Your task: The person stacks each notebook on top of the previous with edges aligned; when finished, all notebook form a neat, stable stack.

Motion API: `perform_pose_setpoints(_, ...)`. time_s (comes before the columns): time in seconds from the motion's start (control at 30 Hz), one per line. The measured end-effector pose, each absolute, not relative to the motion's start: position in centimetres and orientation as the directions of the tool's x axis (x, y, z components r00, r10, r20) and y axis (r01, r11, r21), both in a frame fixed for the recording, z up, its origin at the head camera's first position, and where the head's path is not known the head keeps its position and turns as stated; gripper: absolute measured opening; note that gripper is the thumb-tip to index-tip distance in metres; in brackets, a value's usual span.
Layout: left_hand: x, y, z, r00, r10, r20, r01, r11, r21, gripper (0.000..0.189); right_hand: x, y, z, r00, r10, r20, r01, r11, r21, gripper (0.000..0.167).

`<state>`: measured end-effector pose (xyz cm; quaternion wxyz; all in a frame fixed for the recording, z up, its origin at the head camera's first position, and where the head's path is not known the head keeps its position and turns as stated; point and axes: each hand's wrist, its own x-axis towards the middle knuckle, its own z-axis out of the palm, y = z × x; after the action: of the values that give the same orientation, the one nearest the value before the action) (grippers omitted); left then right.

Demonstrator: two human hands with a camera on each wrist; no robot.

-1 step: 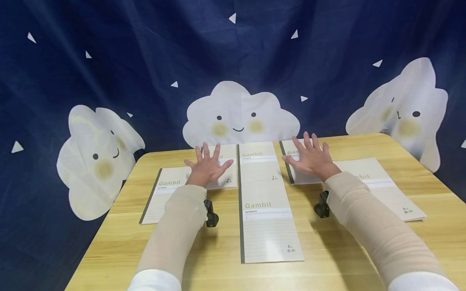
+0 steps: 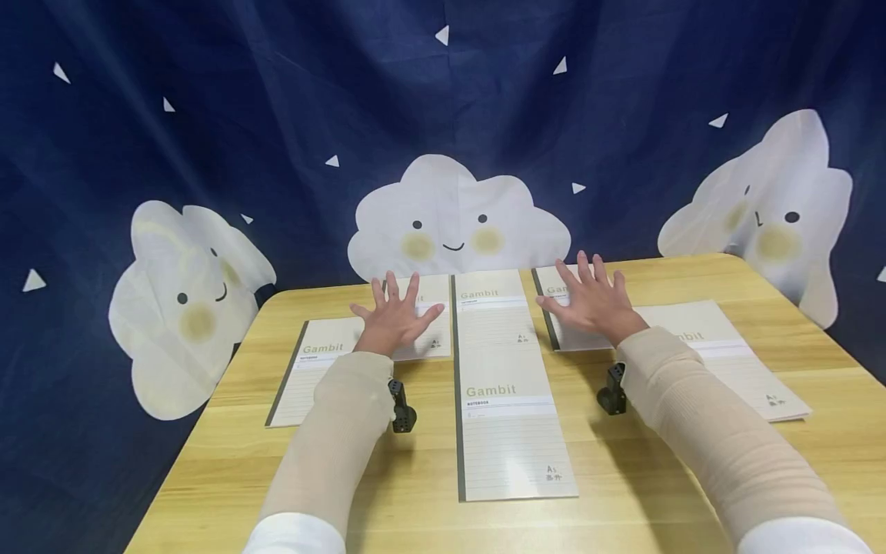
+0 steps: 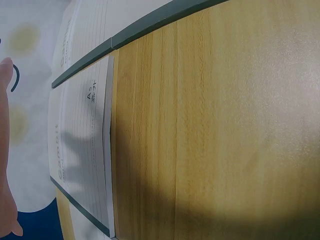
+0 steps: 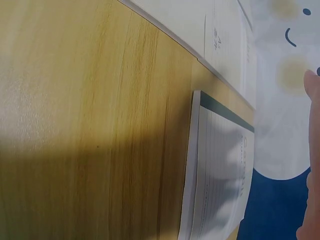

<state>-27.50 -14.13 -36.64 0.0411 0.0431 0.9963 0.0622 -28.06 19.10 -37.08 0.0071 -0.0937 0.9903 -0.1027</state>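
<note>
My left hand point(image 2: 393, 319) is spread, fingers straight, over the back left notebook point(image 2: 436, 296). It holds nothing; in the left wrist view its edge shows above that notebook, whose cover carries its shadow. Likewise spread with nothing in it, my right hand point(image 2: 593, 304) is over the back right notebook point(image 2: 571, 338), where another shadow falls in the right wrist view. Between the hands, a middle notebook point(image 2: 487, 319) lies end to end with a nearer one point(image 2: 515, 446). All have pale "Gambit" covers and dark spines on the left where visible.
Another notebook point(image 2: 311, 388) lies at the left, partly behind the left hand. At the right, a notebook point(image 2: 734, 358) lies partly under the view of the right sleeve. The wooden table point(image 2: 208, 477) meets a dark blue curtain point(image 2: 277, 77) with cloud faces.
</note>
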Motion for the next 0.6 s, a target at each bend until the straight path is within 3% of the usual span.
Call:
perform_pose_setpoints(0.37,-27.41,-14.13,-36.59,-0.992,0.085,-0.092,0.071,0.988,0.140,0.085,-28.14,18.90,-37.05,-0.986,-0.168,0.007,-0.164,0.954,-0.251,0.091)
perform_pose_setpoints(0.6,-27.29,-13.96,-36.69,-0.989,0.086,-0.118,0.070,0.988,0.135,0.085,-27.86,18.77,-36.90,-0.989,-0.145,0.033,-0.147,0.917,-0.370,0.081)
